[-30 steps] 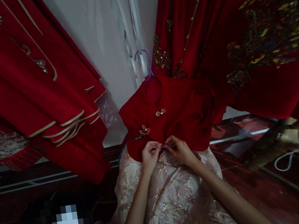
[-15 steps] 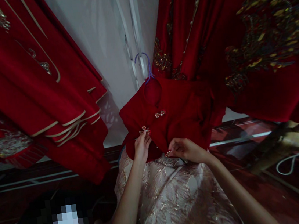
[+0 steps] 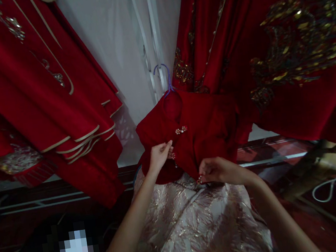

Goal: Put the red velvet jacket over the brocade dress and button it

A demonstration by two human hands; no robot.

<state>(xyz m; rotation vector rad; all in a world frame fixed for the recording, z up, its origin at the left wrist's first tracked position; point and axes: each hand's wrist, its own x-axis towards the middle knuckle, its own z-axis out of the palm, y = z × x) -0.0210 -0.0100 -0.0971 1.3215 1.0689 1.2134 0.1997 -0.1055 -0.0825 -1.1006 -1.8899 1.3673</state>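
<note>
A red garment (image 3: 212, 111) on a purple hanger (image 3: 168, 80) lies in front of me, its lower part over the patterned pale fabric (image 3: 182, 224). A flower-shaped fastener (image 3: 181, 130) sits below its neck opening. My left hand (image 3: 160, 156) is closed on the garment's left front edge, beside a beaded flower fastener (image 3: 173, 157). With its fingers pinched, my right hand (image 3: 216, 170) grips the lower corner of the other front edge, where another flower fastener (image 3: 199, 179) shows at the fingertips. The front panels are parted between my hands.
Red garments with pale trim (image 3: 75, 137) hang at the left. More red cloth with gold sequin embroidery (image 3: 287, 42) hangs at the right. A white wall (image 3: 105, 38) stands behind. A white cord (image 3: 330, 188) loops at the lower right.
My left hand has shifted right and turned its fingers inward over the front edge. My right hand has moved slightly right and down with the garment corner, widening the parted front.
</note>
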